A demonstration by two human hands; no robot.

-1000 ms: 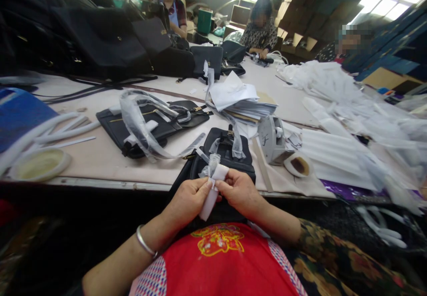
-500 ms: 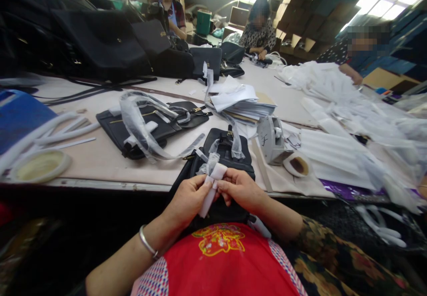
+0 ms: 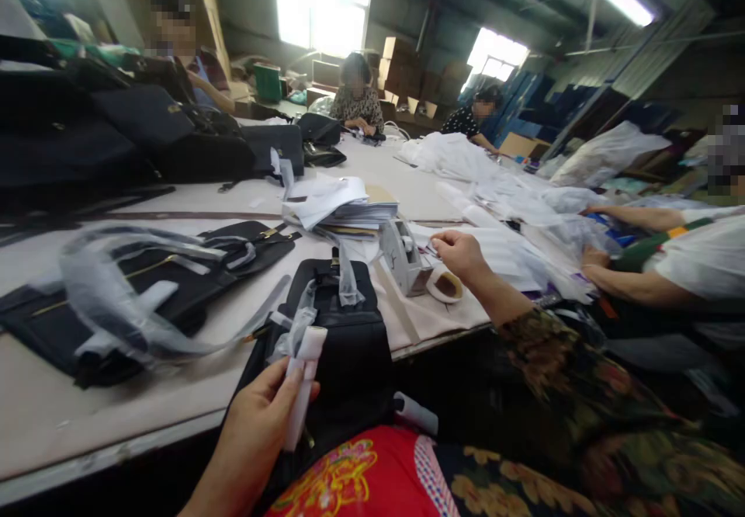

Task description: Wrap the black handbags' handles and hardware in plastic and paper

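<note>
A black bag (image 3: 343, 327) leans over the table edge against my lap, with clear plastic wrap around its handle. My left hand (image 3: 261, 416) pinches a strap end wrapped in white foam (image 3: 301, 393) in front of the bag. My right hand (image 3: 462, 257) is stretched out at the right side of a grey tape dispenser (image 3: 401, 257). Its thumb and fingertips are pressed together; I cannot make out what, if anything, is between them. Just below it lies a roll of tape (image 3: 445, 286) with a brown core.
A second black bag (image 3: 192, 292) with plastic-wrapped handles lies left. Stacked papers (image 3: 355, 210) sit behind the dispenser. White foam sheets (image 3: 466, 164) are heaped to the right, where a co-worker's arms (image 3: 634, 280) reach in. Black bags (image 3: 128, 129) are piled far left. Other people sit across the table.
My right hand has left the foam-wrapped strap and moved right to the tape dispenser. My left hand still holds the strap. The view has turned right.
</note>
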